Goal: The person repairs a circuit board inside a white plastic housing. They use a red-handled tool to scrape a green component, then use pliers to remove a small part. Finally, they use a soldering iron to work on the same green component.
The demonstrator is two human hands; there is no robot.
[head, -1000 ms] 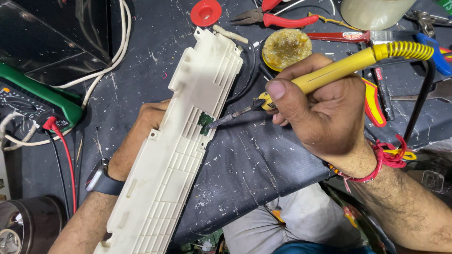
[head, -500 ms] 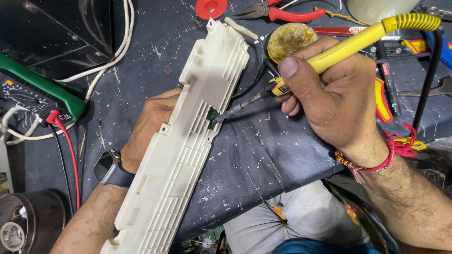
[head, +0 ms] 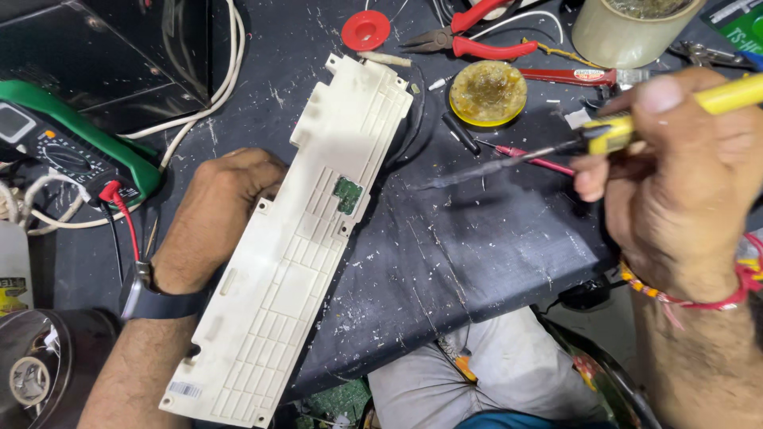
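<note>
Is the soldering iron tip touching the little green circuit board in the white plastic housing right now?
Apart. The head view shows the soldering iron tip over bare dark mat, well to the right of the green circuit board.

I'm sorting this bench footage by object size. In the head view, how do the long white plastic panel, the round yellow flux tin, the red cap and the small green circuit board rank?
Largest to smallest as they look:
1. White plastic panel
2. Yellow flux tin
3. Red cap
4. Green circuit board
The cap lies farther from the camera, so the last two are less sure.
</note>
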